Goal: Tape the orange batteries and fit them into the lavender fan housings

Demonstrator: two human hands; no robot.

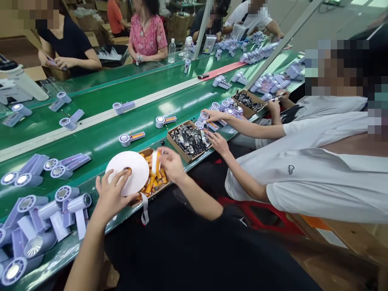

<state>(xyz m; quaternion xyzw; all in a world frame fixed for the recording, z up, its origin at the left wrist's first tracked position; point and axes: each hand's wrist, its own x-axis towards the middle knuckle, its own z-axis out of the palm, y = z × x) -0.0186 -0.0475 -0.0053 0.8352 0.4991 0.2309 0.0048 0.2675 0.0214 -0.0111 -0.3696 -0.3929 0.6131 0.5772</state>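
Observation:
A large white roll of tape [138, 163] lies at the belt's near edge, partly over a cardboard box [166, 186] of orange batteries [148, 188]. My left hand [113, 196] is open over the roll, fingers spread, fingertips by its centre hole and thumb at its near rim. A loose strip of tape [145, 210] hangs from the roll's near side. Just right of the roll, my right hand [172, 165] pinches an orange battery [156, 162] with a white strip along it. The fingertips are slightly blurred.
Lilac fan housings [39, 226] are piled at left; several more lie on the green belt [100, 133]. Right of me, a box of small dark metal parts [189, 139] stands before a co-worker's hands [218, 141]. Other people sit along both sides.

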